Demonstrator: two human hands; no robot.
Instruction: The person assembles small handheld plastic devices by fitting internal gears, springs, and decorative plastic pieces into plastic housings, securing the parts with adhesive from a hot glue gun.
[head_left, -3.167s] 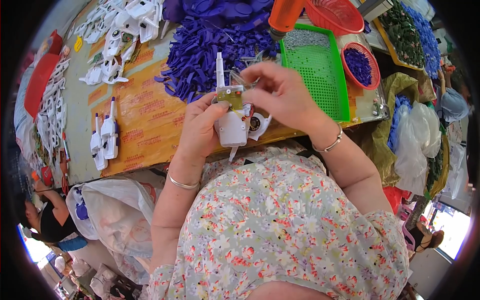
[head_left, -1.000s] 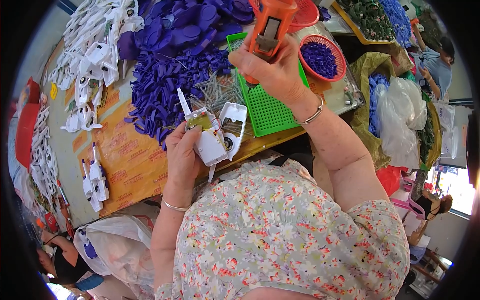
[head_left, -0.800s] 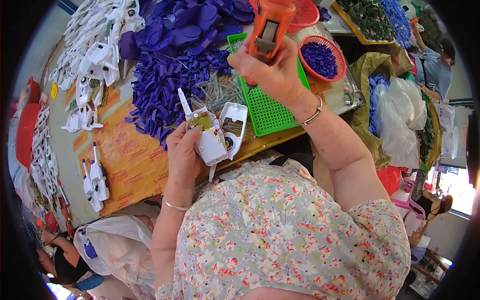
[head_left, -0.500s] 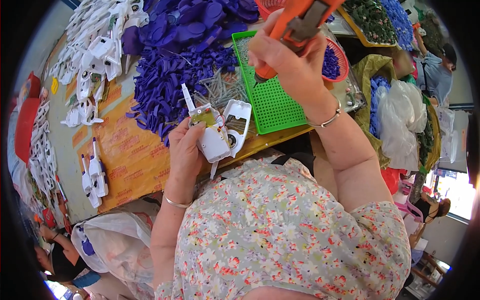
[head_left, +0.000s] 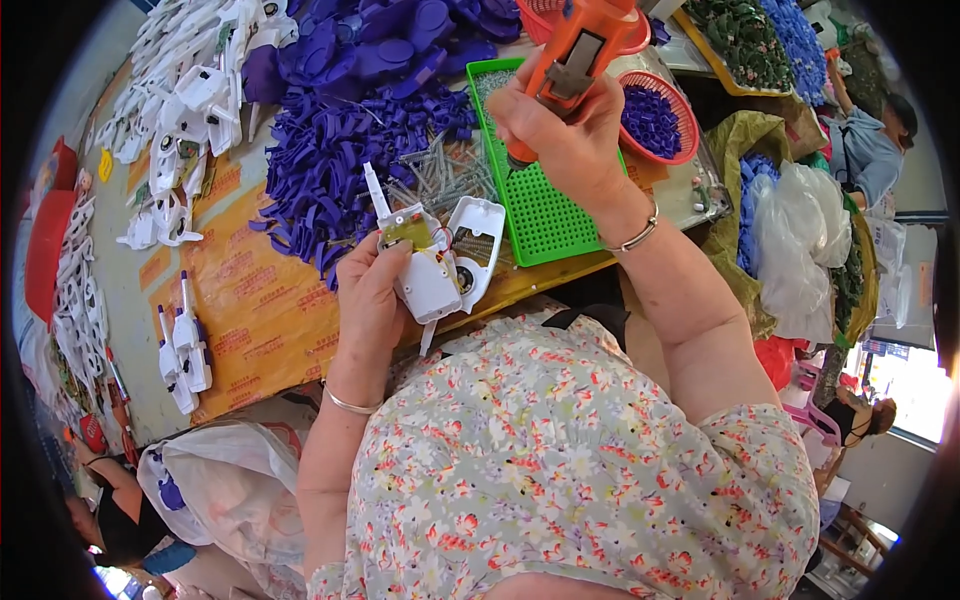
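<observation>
My left hand (head_left: 372, 290) grips a white plastic toy housing (head_left: 430, 285) just above the table's front edge. Its two halves lie spread apart, with a green circuit board (head_left: 410, 235), thin wires and a round black part showing inside. In my right hand (head_left: 570, 135) is an orange power screwdriver (head_left: 578, 58), fingers wrapped round its body. Its dark tip points down over the green perforated tray (head_left: 555, 215), which holds small screws at its far end. Whether the tip touches the tray or a screw I cannot tell.
Purple plastic parts (head_left: 330, 170) and metal springs or rods (head_left: 440, 180) are heaped beyond my left hand. White housings (head_left: 190, 110) pile at far left; assembled white pieces (head_left: 185, 350) lie nearer. A red basket (head_left: 690, 125) holds purple bits. Co-workers sit at both sides.
My right hand and the orange screwdriver have shifted left and slightly nearer, over the green tray. The left hand and white housing have stayed nearly in place.
</observation>
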